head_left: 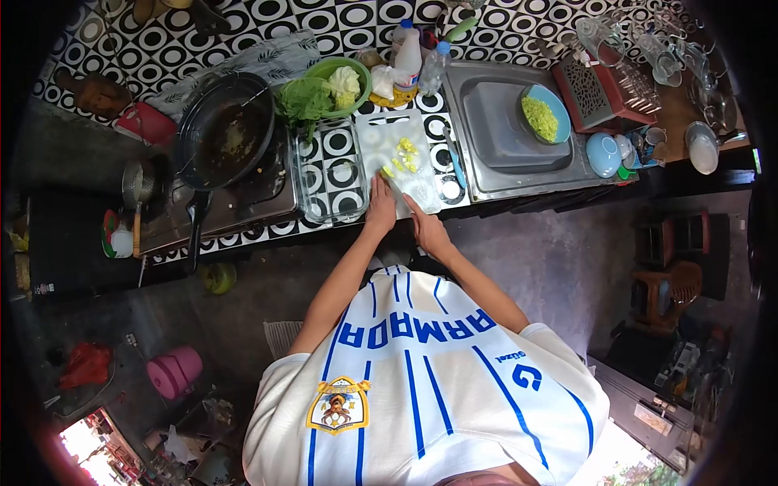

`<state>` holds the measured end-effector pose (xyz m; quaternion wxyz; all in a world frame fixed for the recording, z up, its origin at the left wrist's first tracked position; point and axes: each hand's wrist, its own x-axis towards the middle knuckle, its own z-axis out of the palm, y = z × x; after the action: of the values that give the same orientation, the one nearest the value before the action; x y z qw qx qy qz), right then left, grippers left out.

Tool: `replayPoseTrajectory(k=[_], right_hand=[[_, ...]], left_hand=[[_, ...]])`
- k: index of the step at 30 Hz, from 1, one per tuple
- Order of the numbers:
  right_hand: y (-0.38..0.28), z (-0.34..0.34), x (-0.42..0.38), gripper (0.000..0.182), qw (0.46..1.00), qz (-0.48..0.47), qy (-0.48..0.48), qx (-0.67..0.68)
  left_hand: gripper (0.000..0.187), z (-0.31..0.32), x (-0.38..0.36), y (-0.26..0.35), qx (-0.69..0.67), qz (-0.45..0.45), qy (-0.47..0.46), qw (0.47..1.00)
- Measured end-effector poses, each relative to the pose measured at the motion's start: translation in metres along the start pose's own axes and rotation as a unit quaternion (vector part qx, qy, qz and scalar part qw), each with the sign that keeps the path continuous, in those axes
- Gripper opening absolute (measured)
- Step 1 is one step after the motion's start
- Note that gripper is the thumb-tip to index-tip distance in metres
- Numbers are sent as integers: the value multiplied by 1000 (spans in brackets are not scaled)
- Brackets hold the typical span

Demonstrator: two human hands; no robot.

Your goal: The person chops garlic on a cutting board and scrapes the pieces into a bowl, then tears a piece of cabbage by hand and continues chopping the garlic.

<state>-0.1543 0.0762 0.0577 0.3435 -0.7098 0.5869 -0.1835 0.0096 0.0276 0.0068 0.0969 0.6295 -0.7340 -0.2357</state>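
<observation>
My right hand (429,232) grips a knife (397,193), its blade angled up and left over a whitish cutting board (417,125). On the board's near left part, my left hand (380,207) has its fingers together, the tips pressing on a yellow-green vegetable piece (387,172) beside the blade. Several cut yellow-green vegetable pieces (407,154) lie just beyond the knife. Left of the board, touching or nearly touching it, is a clear glass dish (332,217).
A black wok (190,146) sits on the stove at left, its handle jutting past the counter edge. Behind the board are a green bowl (362,77) with leaves and cauliflower, and bottles (408,61). At right, a blue bowl (559,101) of chopped greens stands by the sink (478,182). A blue-handled knife (456,162) lies between.
</observation>
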Motion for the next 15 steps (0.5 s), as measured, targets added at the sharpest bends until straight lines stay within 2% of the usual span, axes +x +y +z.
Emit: replayPoseTrajectory(k=[2,7,11,15], right_hand=[[-5,5,13,58,999,-12,32,5],[-18,7,50,53,999,38,25,12],[-12,-6,38,50,997,18,54,51],[15,-14,16,45,982,-3,183,35]], left_hand=[[62,1,0,2,19,1,-4,1000],[63,6,1,-2,1,10,-1,1000],[62,4,1,-2,11,13,1,1000],[66,5,8,4,17,-5,2,1000]])
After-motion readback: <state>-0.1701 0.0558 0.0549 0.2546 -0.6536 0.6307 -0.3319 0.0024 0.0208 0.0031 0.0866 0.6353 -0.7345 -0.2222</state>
